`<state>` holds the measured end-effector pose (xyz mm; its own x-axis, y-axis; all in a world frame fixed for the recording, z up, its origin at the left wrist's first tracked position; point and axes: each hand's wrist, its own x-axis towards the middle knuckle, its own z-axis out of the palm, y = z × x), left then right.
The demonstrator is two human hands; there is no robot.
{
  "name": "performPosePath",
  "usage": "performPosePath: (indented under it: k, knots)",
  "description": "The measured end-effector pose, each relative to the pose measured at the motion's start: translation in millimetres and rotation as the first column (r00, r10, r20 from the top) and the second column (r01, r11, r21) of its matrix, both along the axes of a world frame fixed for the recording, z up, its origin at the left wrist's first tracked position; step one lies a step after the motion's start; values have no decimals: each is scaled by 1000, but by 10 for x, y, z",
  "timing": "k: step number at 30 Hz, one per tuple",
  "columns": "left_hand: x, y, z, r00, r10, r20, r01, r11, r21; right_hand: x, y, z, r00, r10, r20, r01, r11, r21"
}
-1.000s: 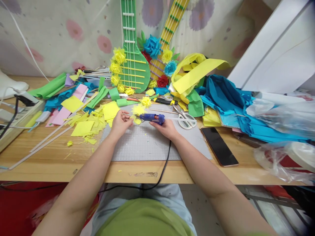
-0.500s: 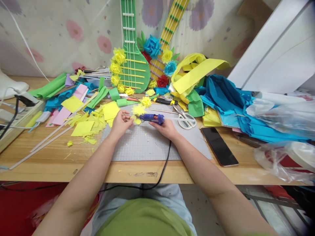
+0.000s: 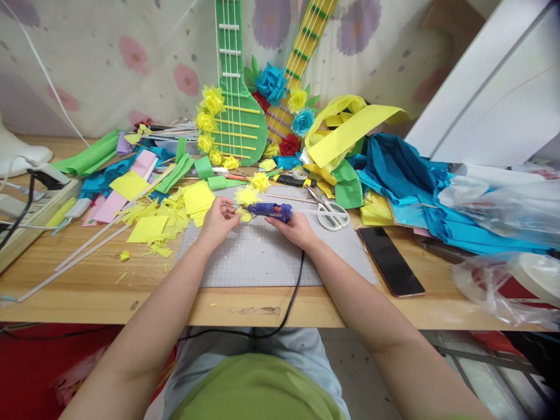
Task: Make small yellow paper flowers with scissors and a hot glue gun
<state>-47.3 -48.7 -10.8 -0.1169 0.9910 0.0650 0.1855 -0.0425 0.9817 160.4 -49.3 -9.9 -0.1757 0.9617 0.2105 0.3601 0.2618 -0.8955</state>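
Note:
My right hand (image 3: 298, 230) is closed around a blue hot glue gun (image 3: 271, 210), whose nozzle points left. A clear glue stick (image 3: 321, 212) sticks out of its back end. Just left of the nozzle, my left hand (image 3: 221, 220) pinches a small yellow paper piece (image 3: 244, 216). Its exact shape is partly hidden by fingers and gun. Right behind the nozzle are yellow paper flowers (image 3: 247, 195). Both hands are over a grey cutting mat (image 3: 271, 262). White-handled scissors (image 3: 332, 216) lie on the mat right of the gun.
A green paper guitar (image 3: 242, 131) with yellow flowers leans on the wall beside a yellow one (image 3: 301, 44). Yellow paper squares (image 3: 149, 228) lie at left, blue crepe paper (image 3: 394, 169) at right. A phone (image 3: 391, 261) lies right of the mat. The gun's black cord (image 3: 294, 297) drops over the edge.
My left hand and the yellow paper piece have shifted very slightly right, closer under the nozzle. The glue gun stays almost still in my right hand.

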Motion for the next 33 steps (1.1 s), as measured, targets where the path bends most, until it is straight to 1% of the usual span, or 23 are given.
performPosePath:
  k: [4,7,10,12,14,16,18,20,22,24,27,29,31,33]
  knots:
    - [-20,12,-37,1000,-7,-22,8,1000,24,8,9,-17,1000,-1,20,1,1000,2]
    - [-34,3,-45,998,-23,-61,26,998,51,21,30,-57,1000,1,28,-1,1000,-20]
    - [-33,-16,-39,992,-30,-126,39,997,72,29,48,-69,999,-22,-34,20,998,-54]
    - [-22,-25,-31,993,-36,-117,44,997,69,37,57,-50,992,-57,-113,44,993,-114]
    - [-10,-22,-17,999,-34,-40,37,998,58,55,75,-23,972,-96,-213,58,982,-178]
    - [-6,-6,4,997,-3,76,-2,998,58,86,111,-9,933,-139,-331,71,976,-207]
    - [-16,15,29,979,51,196,-66,995,69,125,164,-16,872,-177,-456,81,972,-221]
    - [-34,32,51,944,87,318,-114,991,67,161,221,-39,802,-202,-562,70,966,-247]
    - [-47,36,68,898,69,434,-100,994,48,184,266,-61,747,-215,-629,40,959,-281]
    - [-46,29,81,859,12,512,-21,1000,13,191,289,-73,715,-223,-663,15,953,-303]
    - [-30,31,82,834,-78,546,110,994,-26,185,291,-75,708,-227,-669,7,949,-315]
    - [-31,63,62,837,-90,540,120,993,-20,179,285,-75,715,-228,-661,10,948,-317]
    - [-53,124,24,857,-36,514,41,999,1,175,281,-74,720,-228,-656,12,949,-316]
    - [-94,197,-19,871,59,487,-83,996,28,172,277,-70,721,-227,-655,14,949,-314]
